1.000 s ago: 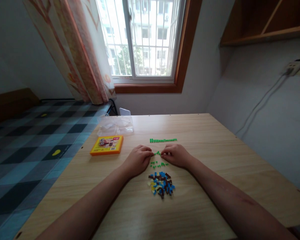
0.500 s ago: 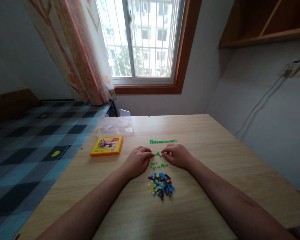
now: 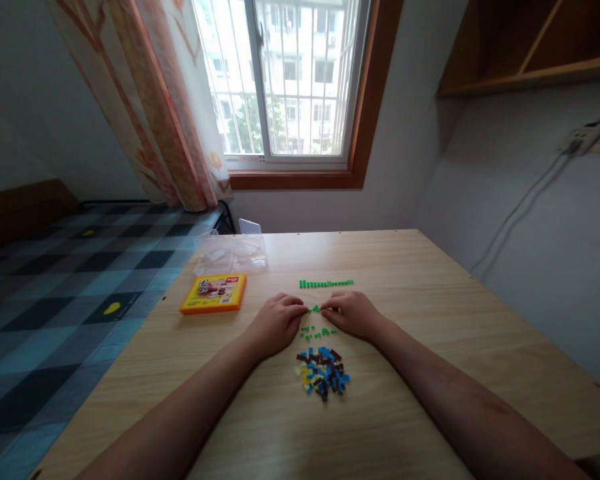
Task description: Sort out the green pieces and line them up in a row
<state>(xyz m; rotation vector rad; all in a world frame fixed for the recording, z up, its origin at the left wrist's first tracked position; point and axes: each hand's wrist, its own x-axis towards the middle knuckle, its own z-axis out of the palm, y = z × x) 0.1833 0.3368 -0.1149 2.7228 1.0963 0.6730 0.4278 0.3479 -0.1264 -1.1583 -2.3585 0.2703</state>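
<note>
My left hand [image 3: 279,322] rests on the table with its fingers closed together, the tips against the left side of a small cluster of green building bricks [image 3: 316,309]. From the right, my right hand [image 3: 351,312] reaches to the same cluster, thumb and fingers curled in a pinch. Whether either hand grips a brick is too small to tell. Beyond the hands runs a neat row of green bricks [image 3: 326,284]. Nearer me lie several loose green bricks [image 3: 325,331], then a mixed pile of blue, brown and yellow bricks [image 3: 324,372].
On the left of the wooden table [image 3: 420,400] lies a yellow and orange box [image 3: 214,294]. Clear plastic trays [image 3: 230,252] stand behind it. A bed with a checked cover [image 3: 105,267] adjoins the table's left side; a window [image 3: 300,87] is ahead.
My right hand has shifted slightly left, its fingertips closer to the green cluster and to my left hand. My left hand stays in place.
</note>
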